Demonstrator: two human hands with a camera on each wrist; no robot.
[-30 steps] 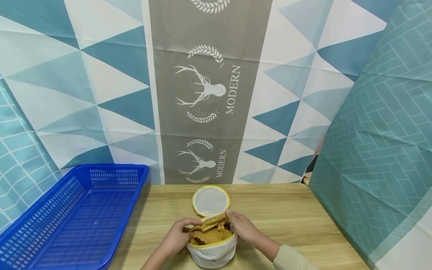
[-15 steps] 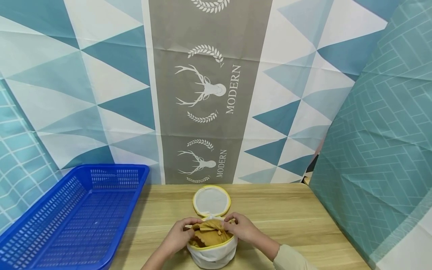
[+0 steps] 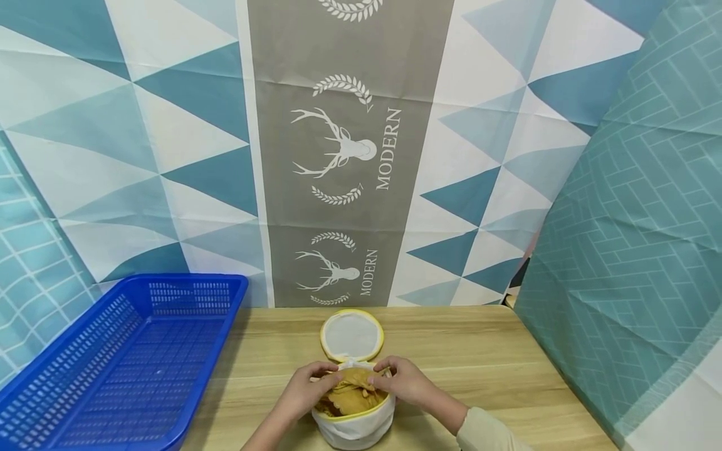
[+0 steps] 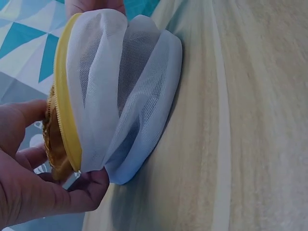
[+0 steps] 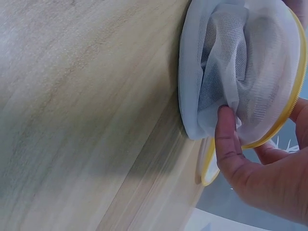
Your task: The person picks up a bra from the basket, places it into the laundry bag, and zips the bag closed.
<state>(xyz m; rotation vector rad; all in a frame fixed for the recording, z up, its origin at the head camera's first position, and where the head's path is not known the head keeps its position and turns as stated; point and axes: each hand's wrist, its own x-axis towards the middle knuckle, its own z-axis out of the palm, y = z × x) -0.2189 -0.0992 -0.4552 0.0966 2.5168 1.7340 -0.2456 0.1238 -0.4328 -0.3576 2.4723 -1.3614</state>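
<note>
A round white mesh laundry bag with a yellow zipped rim stands on the table, its round lid folded back behind it. Bunched mustard-coloured cloth with a gathered edge fills the opening. My left hand pinches that cloth at the left of the rim; in the left wrist view a lower finger lies by the zip end. At the right rear rim my right hand grips the bag, thumb tip at the cloth. One finger presses the mesh from outside in the right wrist view.
A large blue plastic basket occupies the left side of the wooden table. Patterned cloth hangs right behind the table, and a green sheet borders it on the right.
My right hand has shifted inward from the bag's right rim, fingers now bent over the cloth's edge. The left fingertips have moved right across the cloth, which bulges more smoothly in the opening.
</note>
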